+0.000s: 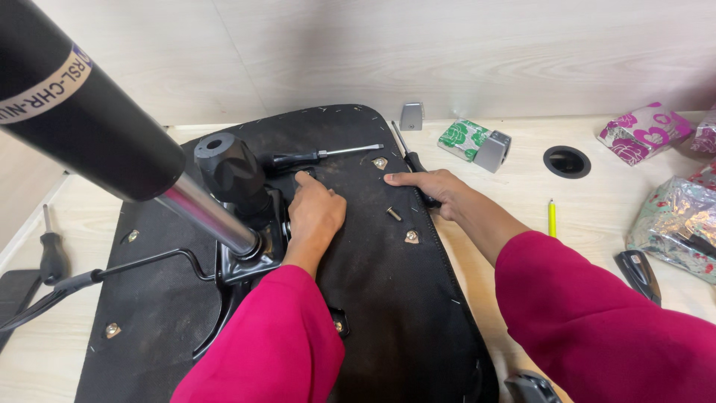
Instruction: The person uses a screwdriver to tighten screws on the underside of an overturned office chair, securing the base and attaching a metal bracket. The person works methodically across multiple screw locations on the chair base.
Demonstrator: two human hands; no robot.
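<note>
On seat underside (388,298): two hands, three screwdrivers, one bolt (393,213).

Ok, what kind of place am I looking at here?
Probably an office or home workroom used for furniture assembly: an upturned chair seat lies on a wooden desk with a cable hole, and screwdrivers lie by the hands.
</note>
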